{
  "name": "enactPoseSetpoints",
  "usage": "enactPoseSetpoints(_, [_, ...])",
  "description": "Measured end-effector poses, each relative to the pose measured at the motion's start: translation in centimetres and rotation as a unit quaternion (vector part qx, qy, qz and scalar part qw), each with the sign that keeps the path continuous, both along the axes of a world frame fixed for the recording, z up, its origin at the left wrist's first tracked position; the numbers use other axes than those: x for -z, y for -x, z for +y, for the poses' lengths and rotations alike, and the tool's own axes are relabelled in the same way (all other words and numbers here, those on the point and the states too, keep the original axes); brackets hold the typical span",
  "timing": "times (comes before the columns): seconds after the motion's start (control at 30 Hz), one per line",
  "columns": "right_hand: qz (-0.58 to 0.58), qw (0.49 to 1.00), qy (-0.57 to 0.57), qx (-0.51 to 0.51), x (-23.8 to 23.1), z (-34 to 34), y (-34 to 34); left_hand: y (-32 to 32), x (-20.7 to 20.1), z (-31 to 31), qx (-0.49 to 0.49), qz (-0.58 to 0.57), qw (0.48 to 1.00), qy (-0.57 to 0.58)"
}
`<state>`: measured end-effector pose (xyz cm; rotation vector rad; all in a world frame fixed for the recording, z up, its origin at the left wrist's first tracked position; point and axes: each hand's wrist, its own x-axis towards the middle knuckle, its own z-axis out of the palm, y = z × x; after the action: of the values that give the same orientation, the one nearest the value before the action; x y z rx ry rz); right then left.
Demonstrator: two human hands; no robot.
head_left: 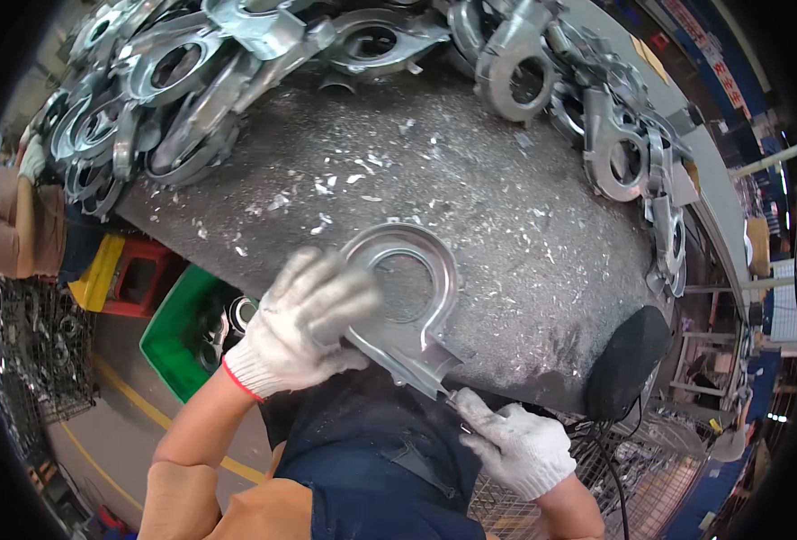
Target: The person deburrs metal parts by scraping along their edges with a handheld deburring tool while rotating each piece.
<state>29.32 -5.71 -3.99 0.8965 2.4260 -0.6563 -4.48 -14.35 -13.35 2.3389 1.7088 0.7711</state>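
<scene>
A silvery cast-metal housing (443, 270), a ring with an open channel-like neck, lies on the dark worktop near its front edge, the neck toward me. My left hand (313, 315), in a white knitted glove with a red cuff, is over the left side of the ring. Its fingers are stretched out and blurred by motion; whether they touch the metal I cannot tell. At the neck's end, my right hand (515, 445), also gloved, is closed around a slim hand tool (452, 399). The tool's tip is against or very near the neck edge; its handle is mostly hidden.
Similar metal castings (178, 67) are piled along the worktop's (299, 135) far and side edges. Bright shavings litter its surface. A green bin (169, 342) with metal parts stands at lower left. A black padded object (628, 364) sits front right, above cables. Another person's gloved hand (32, 160) shows far left.
</scene>
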Motion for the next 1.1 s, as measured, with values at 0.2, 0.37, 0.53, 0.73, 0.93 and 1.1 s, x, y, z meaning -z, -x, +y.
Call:
enactPoseSetpoints(0.2, [0.027, 0.997, -0.066, -0.034, -1.1, -0.2, 2.9, 0.2, 0.0, -0.7, -0.165, -0.066, 0.983, 0.044])
enactPoseSetpoints(0.37, [0.019, 0.995, -0.092, -0.044, -1.2, -0.6, 2.4, 0.1, 0.1, -0.5, -0.171, -0.073, 0.982, 0.032])
enactPoseSetpoints(0.53, [0.036, 0.997, -0.066, -0.035, -1.4, -0.4, 3.0, 0.3, -0.3, -0.3, -0.167, -0.104, 0.980, 0.024])
enactPoseSetpoints(0.73, [0.009, 0.995, -0.094, -0.031, -1.7, -0.4, 4.3, 0.1, 0.5, -0.3, -0.184, -0.116, 0.976, 0.029])
enactPoseSetpoints(0.93, [0.013, 0.991, -0.129, -0.044, -1.6, 1.0, 8.1, -0.1, -0.2, -0.1, -0.193, -0.132, 0.971, 0.056])
enactPoseSetpoints(1.1, [-0.038, 0.995, -0.058, -0.069, -2.3, 1.8, 8.5, -0.2, 0.3, -0.4, -0.216, -0.118, 0.969, 0.010])
